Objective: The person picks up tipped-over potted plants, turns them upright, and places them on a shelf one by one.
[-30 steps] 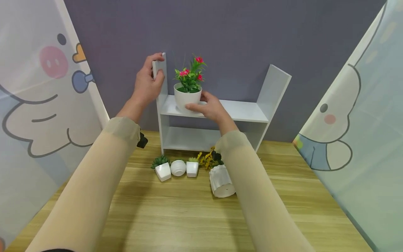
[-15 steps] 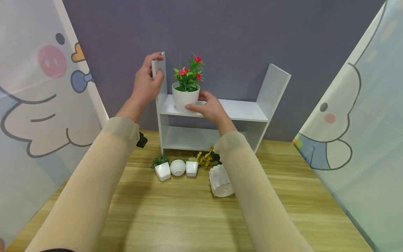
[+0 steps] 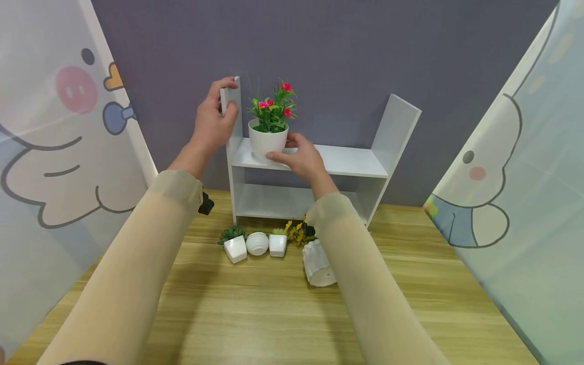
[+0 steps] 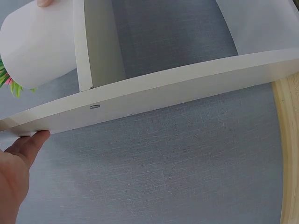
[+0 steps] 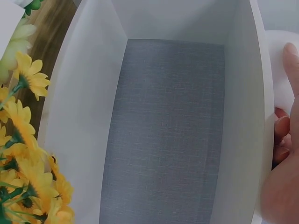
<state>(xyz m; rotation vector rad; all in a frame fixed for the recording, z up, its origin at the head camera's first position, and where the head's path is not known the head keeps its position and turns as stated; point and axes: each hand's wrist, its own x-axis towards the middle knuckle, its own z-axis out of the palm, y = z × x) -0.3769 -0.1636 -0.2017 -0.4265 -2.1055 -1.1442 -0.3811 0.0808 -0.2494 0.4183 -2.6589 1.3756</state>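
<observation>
A white flowerpot with red flowers and green leaves [image 3: 267, 143] stands upright at the left end of the white shelf unit's upper board [image 3: 344, 159]. My right hand [image 3: 304, 156] holds the pot from its right, thumb at the front low down; the other fingers are partly hidden behind it. My left hand [image 3: 214, 116] grips the shelf's left side panel [image 3: 233, 121] near the top, thumb on the inner face. In the left wrist view, fingers of my left hand [image 4: 21, 161] touch the panel's outer side. The right wrist view catches only part of my right hand [image 5: 285, 163] beside the board.
On the wooden table [image 3: 237, 314], before the shelf, lie small white pots with green plants [image 3: 235, 249], tipped over. A larger white fluted pot [image 3: 318, 266] with yellow flowers [image 3: 297, 233] lies to their right, partly behind my right sleeve. A grey wall [image 3: 337, 66] stands behind the shelf.
The flowerpot has shifted slightly left along the upper board, with my right hand still holding it. My left hand stays on the side panel.
</observation>
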